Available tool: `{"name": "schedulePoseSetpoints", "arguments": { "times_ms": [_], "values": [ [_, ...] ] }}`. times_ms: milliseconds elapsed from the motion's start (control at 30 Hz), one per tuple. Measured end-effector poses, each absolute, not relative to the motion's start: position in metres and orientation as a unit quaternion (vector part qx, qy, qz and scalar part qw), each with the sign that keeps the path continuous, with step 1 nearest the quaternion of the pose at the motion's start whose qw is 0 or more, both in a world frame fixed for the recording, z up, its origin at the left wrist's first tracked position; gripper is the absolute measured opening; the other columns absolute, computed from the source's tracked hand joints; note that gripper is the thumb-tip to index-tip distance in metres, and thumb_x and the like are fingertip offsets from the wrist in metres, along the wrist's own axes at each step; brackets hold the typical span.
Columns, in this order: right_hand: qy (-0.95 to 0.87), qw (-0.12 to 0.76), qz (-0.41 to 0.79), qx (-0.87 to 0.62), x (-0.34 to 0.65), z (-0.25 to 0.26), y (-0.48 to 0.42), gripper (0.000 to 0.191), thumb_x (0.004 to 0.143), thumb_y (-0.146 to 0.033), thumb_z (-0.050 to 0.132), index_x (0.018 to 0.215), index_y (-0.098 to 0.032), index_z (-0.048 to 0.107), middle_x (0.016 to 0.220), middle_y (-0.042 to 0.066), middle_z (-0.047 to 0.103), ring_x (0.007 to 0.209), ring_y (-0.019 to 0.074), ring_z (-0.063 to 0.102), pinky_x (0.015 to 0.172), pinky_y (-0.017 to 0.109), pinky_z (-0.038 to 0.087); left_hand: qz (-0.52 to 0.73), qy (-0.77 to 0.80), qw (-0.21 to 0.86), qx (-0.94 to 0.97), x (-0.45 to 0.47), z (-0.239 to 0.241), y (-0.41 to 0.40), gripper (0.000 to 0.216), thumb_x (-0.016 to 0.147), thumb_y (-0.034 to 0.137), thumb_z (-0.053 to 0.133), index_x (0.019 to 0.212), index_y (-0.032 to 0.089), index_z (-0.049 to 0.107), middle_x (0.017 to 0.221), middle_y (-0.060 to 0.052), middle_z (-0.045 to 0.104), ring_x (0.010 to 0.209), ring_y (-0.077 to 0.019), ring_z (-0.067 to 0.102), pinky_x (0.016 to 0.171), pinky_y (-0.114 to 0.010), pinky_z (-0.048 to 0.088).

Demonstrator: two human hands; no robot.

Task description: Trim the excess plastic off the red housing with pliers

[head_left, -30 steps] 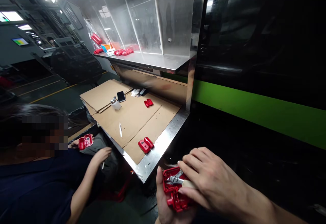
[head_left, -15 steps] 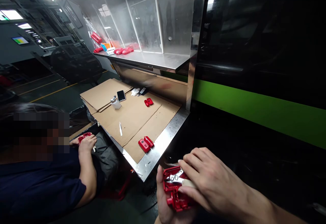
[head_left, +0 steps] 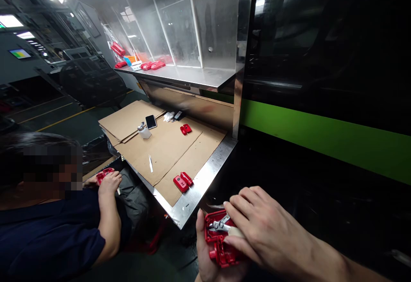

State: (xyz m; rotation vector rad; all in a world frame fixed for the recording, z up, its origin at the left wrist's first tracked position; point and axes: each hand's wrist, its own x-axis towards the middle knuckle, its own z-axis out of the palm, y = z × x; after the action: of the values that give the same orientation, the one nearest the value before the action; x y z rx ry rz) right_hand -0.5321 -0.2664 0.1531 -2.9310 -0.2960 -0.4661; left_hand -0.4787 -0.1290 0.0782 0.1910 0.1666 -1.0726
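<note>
Left hand point(head_left: 205, 247) cupped below, gripping; right hand point(head_left: 260, 226) curled over, pinching.

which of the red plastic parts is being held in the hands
The red housing at the bottom edge: left hand cradles it, right hand works cutters on it. The others lie on cardboard or shelf.

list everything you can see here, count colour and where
red plastic housing: 1, red, cupped in the left hand
cutters: 1, metal with pale handle, in the right hand, tips on the housing
red parts near table edge: 2, red, on the cardboard
red parts farther back: 2, red, on the cardboard
cardboard sheets: several, brown, covering the steel table
phone: 1, black
small bottle: 1, white
white strip: 1, on the cardboard
shelf: 1, steel, red parts at its far end
co-worker: 1, dark blue top, holding a red part
left hand: under the housing
right hand: over it
</note>
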Motion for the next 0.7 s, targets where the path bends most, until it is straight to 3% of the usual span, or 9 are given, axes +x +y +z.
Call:
{"name": "schedulePoseSetpoints", "arguments": {
  "times_ms": [233, 500, 600, 700],
  "values": [
    [-0.097, 0.091, -0.168, -0.977, -0.532, 0.152, -0.266, 0.038, 0.092, -0.044, 0.066, 0.109, -0.01, 0.068, 0.095, 0.007, 0.066, 0.084, 0.0252, 0.057, 0.073, 0.043, 0.047, -0.517, 0.091, 0.844, 0.108, -0.476, 0.078, -0.126, 0.051, 0.091, 0.061, 0.059, 0.108, 0.016, 0.076, 0.119, -0.011, 0.071, 0.13, -0.0311, 0.054, 0.116, -0.043, 0.038],
    [-0.095, 0.09, -0.184, -0.974, -0.531, 0.152, -0.264, 0.039, 0.09, -0.043, 0.069, 0.11, -0.009, 0.069, 0.095, 0.006, 0.066, 0.085, 0.0245, 0.056, 0.075, 0.042, 0.046, -0.515, 0.088, 0.852, 0.023, -0.479, 0.088, -0.13, 0.048, 0.096, 0.052, 0.057, 0.114, 0.012, 0.075, 0.121, -0.011, 0.071, 0.12, -0.0215, 0.06, 0.114, -0.03, 0.038],
    [-0.112, 0.057, -0.223, -0.967, -0.53, 0.156, -0.262, 0.036, 0.09, -0.04, 0.069, 0.107, -0.009, 0.07, 0.093, 0.006, 0.068, 0.083, 0.0233, 0.056, 0.072, 0.041, 0.044, -0.519, 0.056, 0.853, 0.024, -0.478, 0.089, -0.128, 0.044, 0.098, 0.051, 0.053, 0.121, 0.018, 0.072, 0.123, -0.008, 0.071, 0.123, -0.0202, 0.06, 0.114, -0.028, 0.038],
    [-0.107, 0.034, -0.255, -0.96, -0.53, 0.159, -0.258, 0.032, 0.091, -0.038, 0.067, 0.103, -0.008, 0.072, 0.094, 0.007, 0.069, 0.083, 0.0237, 0.058, 0.072, 0.041, 0.043, -0.527, -0.009, 0.848, 0.063, -0.475, 0.089, -0.125, 0.044, 0.101, 0.052, 0.047, 0.126, 0.024, 0.07, 0.127, -0.007, 0.07, 0.129, -0.0256, 0.056, 0.117, -0.035, 0.036]
  ]
}}
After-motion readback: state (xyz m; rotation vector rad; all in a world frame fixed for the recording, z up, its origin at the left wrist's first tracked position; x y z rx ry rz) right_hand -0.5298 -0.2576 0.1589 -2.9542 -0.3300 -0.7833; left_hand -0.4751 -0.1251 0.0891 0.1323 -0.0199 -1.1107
